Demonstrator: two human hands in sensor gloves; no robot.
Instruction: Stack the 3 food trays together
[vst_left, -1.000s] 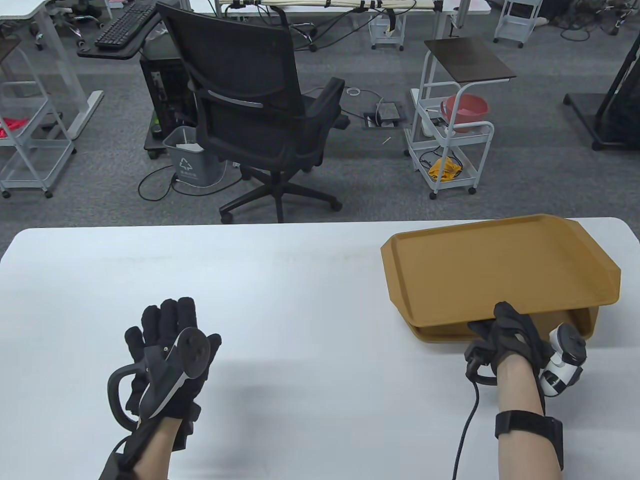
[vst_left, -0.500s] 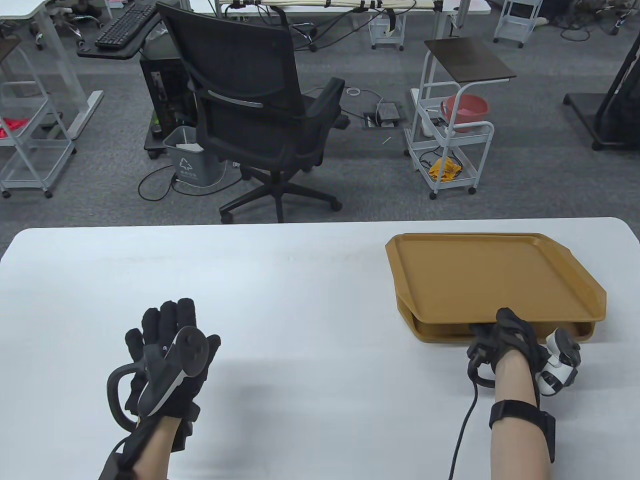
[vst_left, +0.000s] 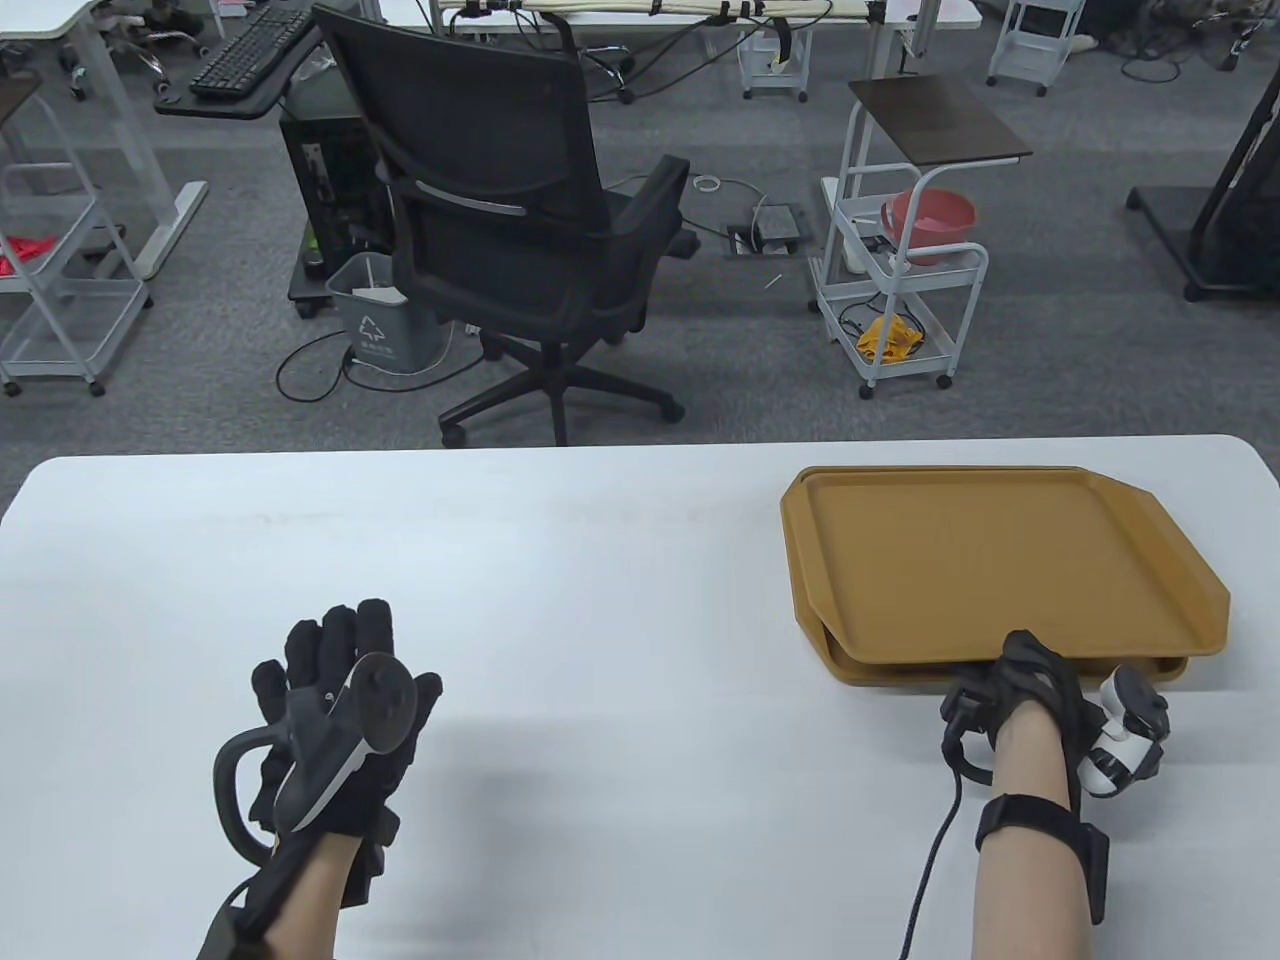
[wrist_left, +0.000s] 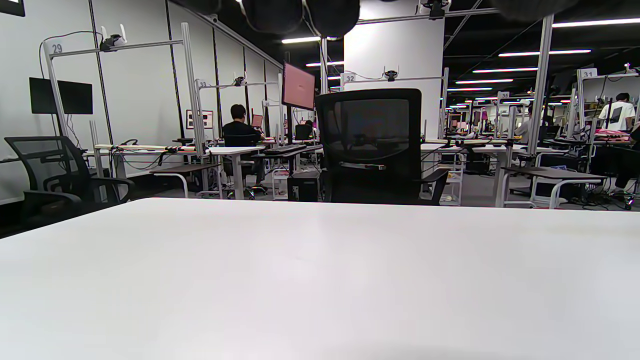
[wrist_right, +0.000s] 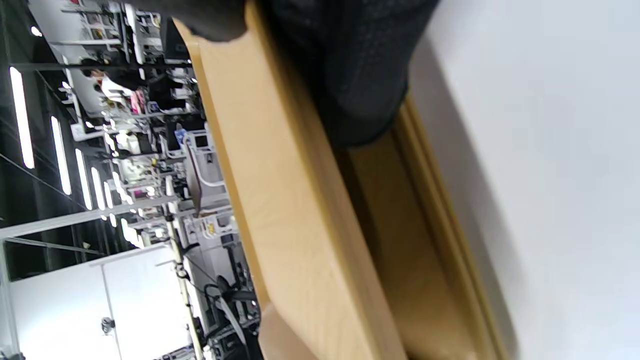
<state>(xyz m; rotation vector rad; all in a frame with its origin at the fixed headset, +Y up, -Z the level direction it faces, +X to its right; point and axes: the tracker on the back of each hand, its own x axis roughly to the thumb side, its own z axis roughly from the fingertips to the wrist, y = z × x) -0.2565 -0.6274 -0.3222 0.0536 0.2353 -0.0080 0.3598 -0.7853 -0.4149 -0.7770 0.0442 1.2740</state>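
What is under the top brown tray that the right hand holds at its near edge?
Under the top tray, another brown tray shows along the near edge, lying on the white table. The right hand grips the top tray. A third tray cannot be made out.

Looking like an open-plan office lab: black mesh office chair (vst_left: 520, 215) standing beyond the left hand (vst_left: 335, 720), keyboard (vst_left: 245, 50) further off, white rolling cart (vst_left: 900, 290) beyond the right hand (vst_left: 1030, 700), numbered workstations (wrist_left: 350, 77) receding under strip lights (wrist_left: 525, 52).
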